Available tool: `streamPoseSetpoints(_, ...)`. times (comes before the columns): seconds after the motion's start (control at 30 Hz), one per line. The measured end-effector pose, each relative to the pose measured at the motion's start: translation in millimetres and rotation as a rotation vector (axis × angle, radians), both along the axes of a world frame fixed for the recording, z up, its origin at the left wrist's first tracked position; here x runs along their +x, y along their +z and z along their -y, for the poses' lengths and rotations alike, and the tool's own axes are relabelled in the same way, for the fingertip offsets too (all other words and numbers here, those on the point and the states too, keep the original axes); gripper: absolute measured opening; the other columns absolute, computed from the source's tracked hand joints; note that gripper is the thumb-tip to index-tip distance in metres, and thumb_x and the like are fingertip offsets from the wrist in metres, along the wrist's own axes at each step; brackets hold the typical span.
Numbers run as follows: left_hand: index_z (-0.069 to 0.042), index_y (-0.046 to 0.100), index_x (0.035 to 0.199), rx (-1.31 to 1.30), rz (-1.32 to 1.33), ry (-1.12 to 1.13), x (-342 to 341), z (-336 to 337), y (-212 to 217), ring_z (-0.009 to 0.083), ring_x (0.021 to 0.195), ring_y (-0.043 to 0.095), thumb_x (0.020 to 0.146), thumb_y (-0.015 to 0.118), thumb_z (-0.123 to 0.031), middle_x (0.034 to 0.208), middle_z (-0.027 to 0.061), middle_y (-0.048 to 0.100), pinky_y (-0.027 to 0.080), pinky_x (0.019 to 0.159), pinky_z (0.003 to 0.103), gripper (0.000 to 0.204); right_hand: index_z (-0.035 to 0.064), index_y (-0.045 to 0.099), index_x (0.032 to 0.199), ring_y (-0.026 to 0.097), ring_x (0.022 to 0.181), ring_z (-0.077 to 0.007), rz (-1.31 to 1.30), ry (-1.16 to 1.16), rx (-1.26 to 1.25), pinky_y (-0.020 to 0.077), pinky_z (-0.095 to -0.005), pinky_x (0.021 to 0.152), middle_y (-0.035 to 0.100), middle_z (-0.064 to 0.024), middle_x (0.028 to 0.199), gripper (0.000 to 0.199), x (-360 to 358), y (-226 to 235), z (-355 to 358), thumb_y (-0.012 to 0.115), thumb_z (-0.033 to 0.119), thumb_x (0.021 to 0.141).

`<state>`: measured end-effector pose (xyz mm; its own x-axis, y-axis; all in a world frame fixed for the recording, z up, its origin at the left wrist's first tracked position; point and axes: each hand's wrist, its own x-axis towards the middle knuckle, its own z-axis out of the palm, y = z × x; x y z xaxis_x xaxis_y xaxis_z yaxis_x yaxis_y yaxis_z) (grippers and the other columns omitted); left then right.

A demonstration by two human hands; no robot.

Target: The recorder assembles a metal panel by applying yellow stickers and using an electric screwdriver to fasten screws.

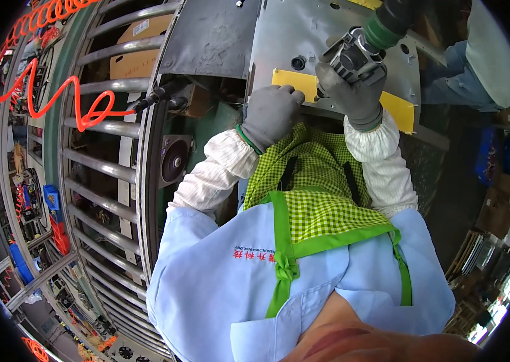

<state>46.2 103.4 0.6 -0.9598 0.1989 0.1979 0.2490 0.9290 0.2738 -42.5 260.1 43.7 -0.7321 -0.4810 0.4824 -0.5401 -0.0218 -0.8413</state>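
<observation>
My right hand (354,96), in a grey glove, is wrapped round a hand tool (357,55) with a bright metal head and a green and black cylindrical body. The tool's dark nose points down to a yellow strip (294,82) along the near edge of a grey sheet-metal panel (309,36). At the panel's near left corner is my left hand (272,114), also gloved. Its fingers are curled in at the edge; whatever they hold, if anything, is hidden. Another yellow strip (398,111) shows right of my right wrist. A small black ring-shaped part (298,63) sits on the panel.
A roller conveyor (110,128) runs along my left side, with a cardboard box (137,48) by its far end. An orange coiled air hose (74,90) hangs over it, ending in a black coupling (151,98). Another person (490,60) is at the far right.
</observation>
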Motion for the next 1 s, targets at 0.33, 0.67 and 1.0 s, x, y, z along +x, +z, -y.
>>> streamPoseSetpoints(0.33,-0.011,0.063,0.083,0.110,0.065,-0.020,-2,9,10,0.0308,0.073,0.063,0.081,0.066,-0.027,0.077,0.0095,0.061,0.049,0.064,0.042,0.016,0.0121,0.057,0.120,0.065,0.082,-0.0243,-0.742,-0.195,0.263,0.0541,-0.0375,0.073,0.067,-0.0071,0.102,0.047,-62,62,-3,0.072,0.030,0.079)
streamPoseSetpoints(0.67,-0.004,0.060,0.103,0.508,-0.105,0.335,-2,72,-1,0.0370,0.076,0.065,0.085,0.067,-0.036,0.087,0.0180,0.066,0.052,0.067,0.043,0.038,0.0200,0.057,0.116,0.065,0.097,-0.0312,-0.733,-0.214,0.986,0.0512,-0.0454,0.082,0.066,-0.0122,0.104,0.042,-215,70,101,0.068,0.040,0.080)
streamPoseSetpoints(1.0,-0.004,0.060,0.092,0.405,0.266,0.278,-31,89,-5,0.0412,0.078,0.062,0.088,0.060,-0.039,0.082,0.0211,0.064,0.049,0.068,0.047,0.036,0.0156,0.058,0.117,0.062,0.106,-0.0326,-0.567,-0.024,1.342,0.0486,-0.0465,0.088,0.065,-0.0125,0.112,0.041,-301,-25,184,0.068,0.015,0.077)
